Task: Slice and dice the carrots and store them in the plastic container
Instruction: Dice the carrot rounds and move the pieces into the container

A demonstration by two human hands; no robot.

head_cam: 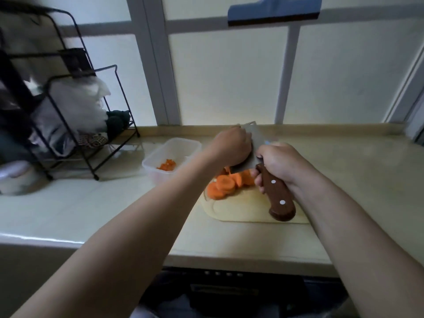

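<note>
Gripping the cleaver (257,145) by its brown wooden handle (278,196), the right hand (280,161) has its fingers (258,181) wrapped firmly round the grip, close to the blade. Two pale rivets show on the handle, and its butt end points back toward the person. Blade stands roughly upright over the far part of the cutting board (243,211), edge down. The spot where the edge meets the board is hidden.

Left hand (231,145) lies against the left face of the blade, knuckles up, reaching toward the blade's far top corner. Its underside is out of sight. Cannot tell whether those fingers are bent round a piece of carrot or only resting.

Carrot slices (223,184): orange rounds, overlapping in a loose pile on the left part of the board, just this side of the blade and under the left wrist.

Plastic container (174,145): clear, rectangular, open-topped, standing on the pale surface (355,180) just left of the board and partly behind the left forearm. A small heap of diced carrot (166,165) sits at its near side.

Far left, a black wire rack (75,125) stands by the wall and holds a white bag (80,104) and some dark items too blurred to name. A blue clip-like object (274,10) hangs on the panelled wall above.
</note>
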